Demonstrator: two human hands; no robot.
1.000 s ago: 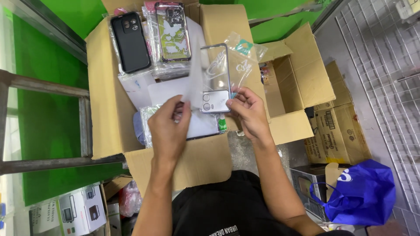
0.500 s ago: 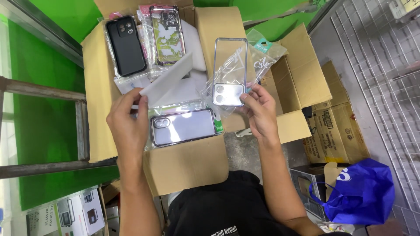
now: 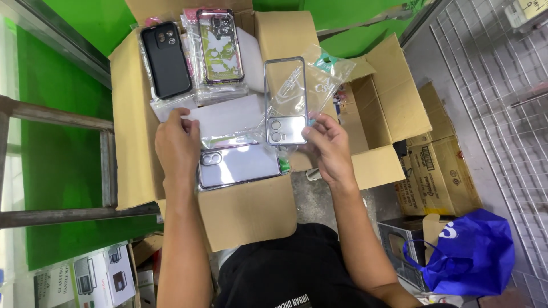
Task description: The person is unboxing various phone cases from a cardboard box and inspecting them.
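Note:
My right hand [image 3: 330, 149] grips a clear phone case with a grey camera block [image 3: 285, 101], held upright over an open cardboard box [image 3: 132, 114], with its clear plastic bag [image 3: 325, 77] behind it. My left hand [image 3: 178, 147] pinches the edge of a clear plastic sleeve [image 3: 228, 121] lying across the box. Just below it lies a lilac phone case [image 3: 238, 165] in wrap. At the back of the box rest a black phone case [image 3: 166, 60] and a green butterfly-print case [image 3: 220, 45], both bagged.
The box flaps spread right [image 3: 394, 97] and toward me [image 3: 245, 211]. A green surface [image 3: 51, 142] and a metal frame [image 3: 57, 165] lie left. Small brown cartons [image 3: 436, 165], a blue bag [image 3: 465, 256] and a wire grid [image 3: 496, 85] are right. Printed boxes [image 3: 85, 279] sit bottom left.
My left hand moved left off the clear case and took the plastic sleeve, uncovering the lilac case. My right hand lifted the clear case higher and upright.

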